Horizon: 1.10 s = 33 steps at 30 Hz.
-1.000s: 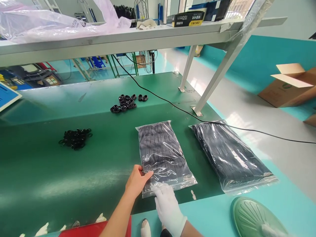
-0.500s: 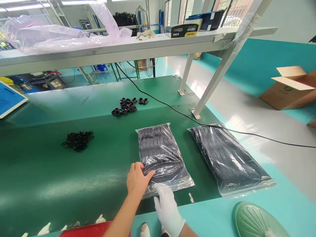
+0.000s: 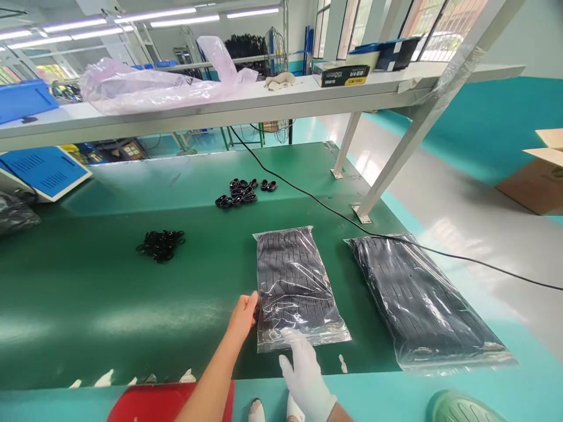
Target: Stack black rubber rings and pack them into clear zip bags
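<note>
A clear plastic bag (image 3: 295, 281) packed with rows of thin black pieces lies flat on the green tabletop. At its left edge is my bare left hand (image 3: 243, 316), fingers curled in and thumb along the edge, closed on the side of the bag. My right hand (image 3: 303, 366), in a white glove, rests its fingertips on the bag's near end; its thumb stands apart, so it is open. A second, larger filled bag (image 3: 422, 299) lies to the right, reaching over the table edge.
Small black loops (image 3: 160, 245) lie in a pile at left, with black coiled pieces (image 3: 240, 192) farther back. A black cable (image 3: 308, 202) crosses the table and the right bag. A shelf (image 3: 272, 108) spans above on posts. A red stool (image 3: 149, 403) stands at the near edge.
My left hand has come off the top of the bag to its left edge, and its fingers have closed. The right hand stays at the near end. The view has tilted up and shifted left.
</note>
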Each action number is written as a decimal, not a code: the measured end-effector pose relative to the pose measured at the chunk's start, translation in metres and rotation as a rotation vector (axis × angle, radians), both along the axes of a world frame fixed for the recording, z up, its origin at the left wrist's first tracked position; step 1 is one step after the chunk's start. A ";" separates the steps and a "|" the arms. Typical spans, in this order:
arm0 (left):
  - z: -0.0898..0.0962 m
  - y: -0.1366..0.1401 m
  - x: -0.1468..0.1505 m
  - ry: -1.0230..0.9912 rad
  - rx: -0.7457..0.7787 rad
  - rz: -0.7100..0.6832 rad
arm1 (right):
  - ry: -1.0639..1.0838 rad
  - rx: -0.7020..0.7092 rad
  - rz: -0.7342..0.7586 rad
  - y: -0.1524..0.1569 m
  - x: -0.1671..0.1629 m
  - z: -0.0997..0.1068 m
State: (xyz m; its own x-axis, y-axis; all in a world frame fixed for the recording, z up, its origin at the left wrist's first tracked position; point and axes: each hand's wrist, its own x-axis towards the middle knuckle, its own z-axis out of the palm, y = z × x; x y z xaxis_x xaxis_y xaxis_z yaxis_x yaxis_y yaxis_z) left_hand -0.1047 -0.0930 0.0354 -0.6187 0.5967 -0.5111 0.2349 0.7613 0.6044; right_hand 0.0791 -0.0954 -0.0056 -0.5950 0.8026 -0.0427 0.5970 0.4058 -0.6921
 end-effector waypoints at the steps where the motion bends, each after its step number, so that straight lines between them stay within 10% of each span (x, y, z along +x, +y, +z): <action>1: -0.002 -0.003 -0.003 -0.014 0.004 -0.008 | -0.002 -0.021 0.013 0.001 0.000 0.002; 11: 0.002 -0.016 -0.011 -0.050 -0.020 -0.099 | 0.096 -0.376 -0.010 0.015 0.022 0.036; 17: -0.011 -0.041 -0.001 -0.338 -0.175 -0.086 | 0.191 -0.417 -0.691 0.066 0.074 0.061; 23: -0.026 -0.041 0.011 -0.463 -0.110 -0.068 | 0.469 -1.102 -0.691 0.102 0.057 0.033; 33: -0.028 -0.044 0.001 -0.586 -0.090 -0.103 | 0.581 -1.020 -0.899 0.085 0.057 0.033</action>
State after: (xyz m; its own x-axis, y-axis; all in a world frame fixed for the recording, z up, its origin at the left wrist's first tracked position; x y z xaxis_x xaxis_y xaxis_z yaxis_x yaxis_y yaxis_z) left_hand -0.1036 -0.1374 0.0078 -0.1599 0.5773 -0.8008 -0.0427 0.8064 0.5899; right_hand 0.1358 -0.0107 0.0274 -0.0566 0.6730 -0.7375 -0.0753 -0.7394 -0.6690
